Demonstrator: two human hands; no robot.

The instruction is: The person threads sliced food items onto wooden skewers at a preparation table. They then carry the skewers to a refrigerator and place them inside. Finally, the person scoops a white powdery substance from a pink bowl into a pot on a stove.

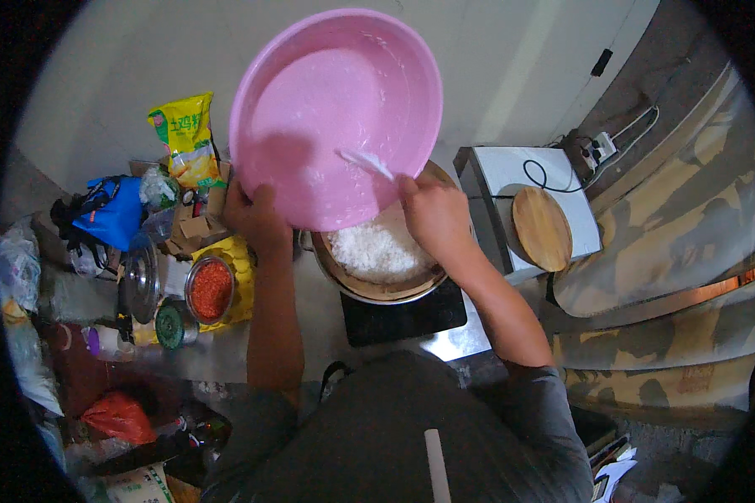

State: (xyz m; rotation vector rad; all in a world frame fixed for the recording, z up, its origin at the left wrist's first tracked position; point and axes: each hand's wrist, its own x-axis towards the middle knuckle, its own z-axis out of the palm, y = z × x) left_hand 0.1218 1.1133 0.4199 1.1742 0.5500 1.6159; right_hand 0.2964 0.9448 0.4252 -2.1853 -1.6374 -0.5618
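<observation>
My left hand (255,217) grips the near left rim of a large pink plastic basin (327,94), which is tilted so its inside faces me. White residue clings to the basin's wall. In my right hand (437,217) is a white spoon-like utensil (366,162), its far end inside the basin. Beneath the basin a round pot (393,300) holds a steamer-like liner with a mound of white, crumbly, rice-like food (377,248). The basin and my right hand hide part of the pot. Under the pot lies a black cooktop (406,320).
On the left stand a bowl of chopped red food (210,290), a green-lidded jar (170,324), a glass lid (141,276), a yellow seasoning bag (189,138) and a blue bag (110,210). To the right, a white box-like stand (503,170) bears an oval wooden board (541,227) and a cable.
</observation>
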